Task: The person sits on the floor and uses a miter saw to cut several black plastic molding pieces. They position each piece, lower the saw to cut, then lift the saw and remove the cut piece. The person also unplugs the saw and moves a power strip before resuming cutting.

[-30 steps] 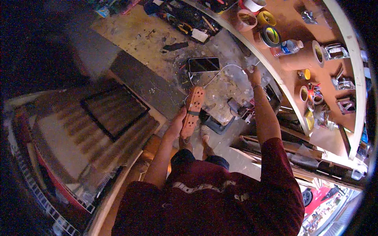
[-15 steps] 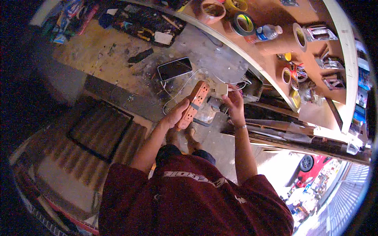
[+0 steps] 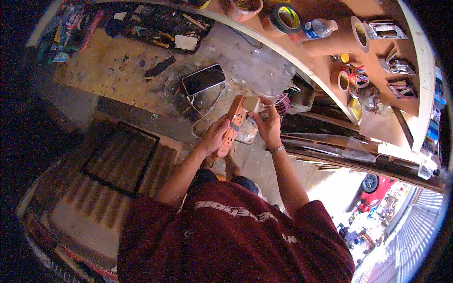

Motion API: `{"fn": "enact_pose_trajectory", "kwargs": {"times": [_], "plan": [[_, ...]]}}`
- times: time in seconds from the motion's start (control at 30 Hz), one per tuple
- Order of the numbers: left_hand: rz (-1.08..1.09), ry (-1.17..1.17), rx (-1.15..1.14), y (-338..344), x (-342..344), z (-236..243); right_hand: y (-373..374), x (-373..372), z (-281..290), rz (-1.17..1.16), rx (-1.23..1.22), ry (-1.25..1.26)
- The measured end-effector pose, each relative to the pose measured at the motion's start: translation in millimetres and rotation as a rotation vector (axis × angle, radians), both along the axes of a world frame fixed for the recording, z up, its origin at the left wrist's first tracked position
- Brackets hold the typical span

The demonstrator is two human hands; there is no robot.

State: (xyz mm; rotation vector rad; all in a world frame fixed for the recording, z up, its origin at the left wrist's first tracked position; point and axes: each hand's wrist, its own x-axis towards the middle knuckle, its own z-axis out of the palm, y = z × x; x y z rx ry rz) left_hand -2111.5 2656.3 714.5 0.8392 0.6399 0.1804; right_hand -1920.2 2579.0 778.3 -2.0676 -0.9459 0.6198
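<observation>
My left hand (image 3: 214, 137) is closed round an orange power strip (image 3: 230, 137), which it holds up at a slant with the outlets facing right. Between the fingers of my right hand (image 3: 268, 123) is a white charger plug (image 3: 251, 104), pressed against the strip's upper end. Whether its prongs sit fully in the outlet is hidden. A white cable (image 3: 217, 101) runs from the charger in loops over the workbench to a phone (image 3: 204, 80) that lies dark-screened beyond my hands.
A stained workbench (image 3: 118, 80) holds a black tray (image 3: 160, 28) of tools. At the right, a brown shelf (image 3: 330, 52) carries tape rolls (image 3: 285, 19), a plastic bottle (image 3: 320, 28) and packaged hardware. Corrugated material (image 3: 118, 160) with a black frame lies at the lower left.
My right hand has brought the charger plug left, from a gap beside the power strip to against its upper outlet. The strip stays in my left hand.
</observation>
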Motion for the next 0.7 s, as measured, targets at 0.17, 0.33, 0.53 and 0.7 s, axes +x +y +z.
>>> {"fn": "enact_pose_trajectory", "kwargs": {"times": [0.17,0.33,0.53,0.7], "plan": [[0.001,0.057,0.088,1,14,-9,-6,13,-44,0.036,0.012,-0.114],[0.015,0.348,0.116,19,46,-64,24,60,-85,0.077,-0.003,-0.216],[0.189,0.347,0.659,4,27,-69,23,84,-118,-0.033,-0.093,-0.394],[0.222,0.188,0.318,-11,-64,-103,-8,69,-85,-0.143,0.035,-0.362]]}}
